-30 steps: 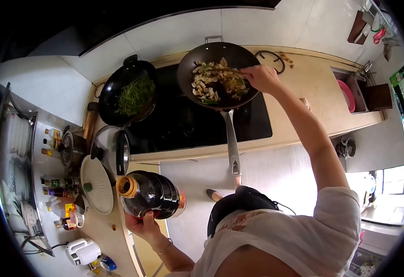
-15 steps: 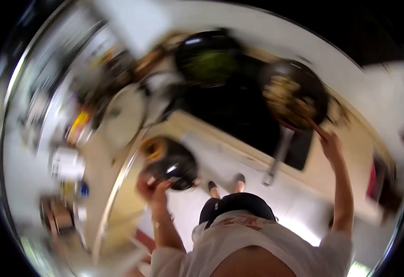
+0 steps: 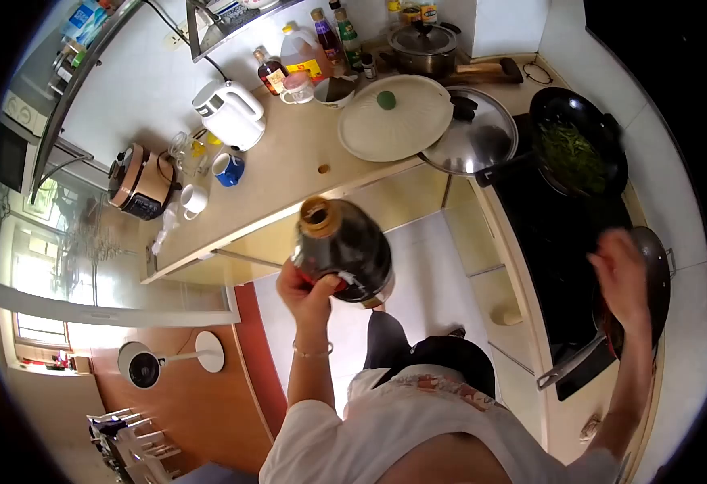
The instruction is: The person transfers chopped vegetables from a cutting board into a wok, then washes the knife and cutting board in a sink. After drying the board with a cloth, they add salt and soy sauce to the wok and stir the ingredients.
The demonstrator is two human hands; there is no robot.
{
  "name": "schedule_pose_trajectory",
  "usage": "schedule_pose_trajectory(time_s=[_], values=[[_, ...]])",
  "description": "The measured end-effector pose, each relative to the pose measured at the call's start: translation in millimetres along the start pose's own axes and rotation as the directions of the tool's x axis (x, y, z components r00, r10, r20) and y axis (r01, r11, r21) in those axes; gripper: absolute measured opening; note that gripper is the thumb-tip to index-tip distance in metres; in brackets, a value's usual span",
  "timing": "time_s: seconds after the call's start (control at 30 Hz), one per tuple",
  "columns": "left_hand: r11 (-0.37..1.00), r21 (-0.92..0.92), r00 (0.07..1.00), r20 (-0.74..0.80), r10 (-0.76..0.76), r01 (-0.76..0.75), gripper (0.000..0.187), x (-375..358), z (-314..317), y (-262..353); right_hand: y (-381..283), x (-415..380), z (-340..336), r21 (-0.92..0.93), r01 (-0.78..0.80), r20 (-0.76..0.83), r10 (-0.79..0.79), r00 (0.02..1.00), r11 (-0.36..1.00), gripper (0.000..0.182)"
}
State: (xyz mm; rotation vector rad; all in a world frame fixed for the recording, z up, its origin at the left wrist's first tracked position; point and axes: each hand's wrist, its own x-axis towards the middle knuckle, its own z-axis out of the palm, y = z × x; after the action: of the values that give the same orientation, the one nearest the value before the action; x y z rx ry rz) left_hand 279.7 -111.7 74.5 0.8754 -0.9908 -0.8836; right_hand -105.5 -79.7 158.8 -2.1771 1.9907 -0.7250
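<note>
A large dark bottle with a brown neck and open mouth is gripped from below by my left hand, its mouth tilted up and left. At the right, my right hand hangs over a dark pan with a long metal handle; its fingers are blurred, and nothing they might hold can be made out. Hand and forearm cover most of this pan. Behind it on the black hob sits a dark wok with green vegetables.
On the counter stand a white kettle, a blue mug, a white mug, a rice cooker, sauce bottles, a cream lid, a glass lid and a pot.
The view has swung left, bringing the counter into focus. The brown handle that was in my right hand no longer shows. My left hand still holds the bottle.
</note>
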Motion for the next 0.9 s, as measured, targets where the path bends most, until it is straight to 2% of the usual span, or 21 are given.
schedule_pose_trajectory(time_s=[0.03, 0.1, 0.13, 0.17, 0.2, 0.23, 0.27, 0.33, 0.47, 0.5, 0.53, 0.57, 0.63, 0.67, 0.7, 0.73, 0.8, 0.87, 0.9], values=[[0.999, 0.013, 0.999, -0.036, 0.041, -0.040, 0.034, 7, -10, 1, -21, 30, 21, 0.010, 0.136, 0.089, -0.137, 0.987, 0.991, 0.022], [0.999, 0.019, 0.994, -0.098, 0.049, -0.048, 0.032, 21, -28, 6, -52, 85, 89, 0.152, 0.317, 0.173, -0.341, 0.924, 0.936, 0.025], [0.998, 0.048, 0.992, -0.115, 0.050, -0.045, 0.033, 29, -38, 9, -76, 111, 121, 0.243, 0.270, 0.314, -0.339, 0.887, 0.932, 0.023], [0.996, 0.072, 0.990, -0.130, 0.052, -0.042, 0.034, 38, -52, 10, -98, 137, 163, 0.176, 0.369, 0.426, -0.408, 0.807, 0.913, 0.023], [0.991, 0.118, 0.989, -0.127, 0.074, -0.059, 0.034, 46, -75, 3, -108, 160, 216, 0.175, 0.617, 0.341, -0.635, 0.693, 0.767, 0.023], [0.990, 0.125, 0.988, -0.137, 0.075, -0.058, 0.036, 55, -86, 5, -131, 181, 261, 0.261, 0.443, 0.382, -0.513, 0.768, 0.858, 0.026], [0.991, 0.129, 0.986, -0.157, 0.063, -0.043, 0.038, 63, -98, 4, -146, 198, 301, 0.356, 0.411, 0.355, -0.528, 0.771, 0.839, 0.038], [0.993, 0.120, 0.977, -0.210, 0.029, -0.003, 0.046, 79, -112, 10, -175, 231, 373, 0.383, 0.312, 0.411, -0.463, 0.785, 0.869, 0.042], [0.983, 0.183, 0.978, -0.209, 0.017, 0.022, 0.055, 118, -143, 10, -195, 259, 460, 0.292, 0.320, 0.458, -0.426, 0.781, 0.901, 0.045], [0.982, 0.185, 0.976, -0.216, 0.011, 0.030, 0.055, 125, -150, 8, -194, 257, 472, 0.244, 0.399, 0.430, -0.468, 0.772, 0.884, 0.046], [0.979, 0.201, 0.980, -0.201, -0.002, 0.043, 0.054, 133, -157, 6, -193, 257, 479, 0.192, 0.476, 0.400, -0.512, 0.760, 0.858, 0.046], [0.975, 0.216, 0.983, -0.186, -0.012, 0.053, 0.052, 140, -162, 4, -196, 259, 475, 0.194, 0.480, 0.402, -0.516, 0.757, 0.855, 0.046], [0.971, 0.235, 0.984, -0.180, -0.005, 0.048, 0.046, 156, -170, -4, -202, 270, 456, 0.434, 0.247, 0.451, -0.446, 0.773, 0.866, 0.033], [0.970, 0.240, 0.988, -0.152, -0.011, 0.048, 0.045, 161, -177, -11, -212, 275, 440, 0.438, 0.255, 0.446, -0.454, 0.771, 0.862, 0.033], [0.969, 0.244, 0.992, -0.122, -0.015, 0.045, 0.044, 166, -183, -17, -222, 282, 417, 0.685, -0.081, 0.456, -0.338, 0.824, 0.724, 0.028], [0.968, 0.249, 0.996, -0.093, -0.019, 0.041, 0.042, 176, -176, -16, -233, 287, 390, 0.817, -0.383, 0.506, -0.218, 0.834, 0.432, 0.025], [0.976, 0.210, 0.997, -0.064, -0.045, 0.057, 0.041, 191, -163, -19, -266, 295, 321, 0.934, -0.354, 0.347, -0.321, 0.881, 0.038, 0.023], [0.980, 0.188, 0.997, 0.033, -0.066, 0.058, 0.038, 202, -158, -24, -287, 304, 270, 0.952, -0.301, 0.243, -0.458, 0.855, -0.056, 0.024], [0.983, 0.179, 0.997, 0.048, -0.060, 0.050, 0.038, 208, -155, -26, -292, 309, 257, 0.957, -0.286, 0.233, -0.449, 0.862, -0.052, 0.024]])
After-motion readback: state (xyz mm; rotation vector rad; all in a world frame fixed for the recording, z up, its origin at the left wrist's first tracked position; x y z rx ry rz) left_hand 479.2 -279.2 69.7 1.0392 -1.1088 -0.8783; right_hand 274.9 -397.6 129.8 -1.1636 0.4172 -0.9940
